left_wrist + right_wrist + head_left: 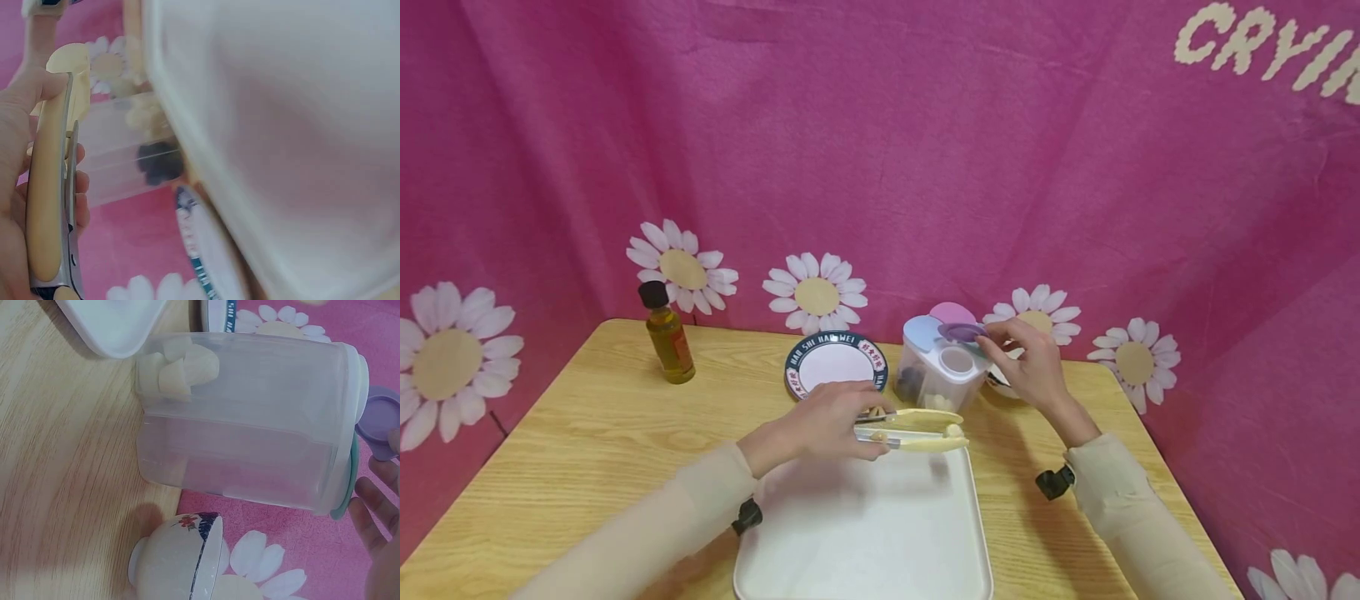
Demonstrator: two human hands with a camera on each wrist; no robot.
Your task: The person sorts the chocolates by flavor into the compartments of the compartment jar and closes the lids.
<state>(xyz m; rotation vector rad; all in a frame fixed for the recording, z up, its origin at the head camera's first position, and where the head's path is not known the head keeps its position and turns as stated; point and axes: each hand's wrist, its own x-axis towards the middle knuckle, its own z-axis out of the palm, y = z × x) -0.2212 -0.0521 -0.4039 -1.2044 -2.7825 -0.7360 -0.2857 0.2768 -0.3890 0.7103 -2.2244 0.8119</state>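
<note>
My left hand grips a pair of cream-coloured tongs above the white tray. Between the tong tips sits a small pale chunk. The right hand holds the raised purple flap lid of a clear divided container, and a round opening shows below it. In the right wrist view, pale chunks lie at the bottom of one compartment, while the one beside it looks empty. Dark pieces fill part of another compartment in the left wrist view.
The white tray lies at the front middle of the wooden table. Behind it is a blue-rimmed plate. An oil bottle stands at the back left. A flowered bowl is beside the container, near the pink cloth.
</note>
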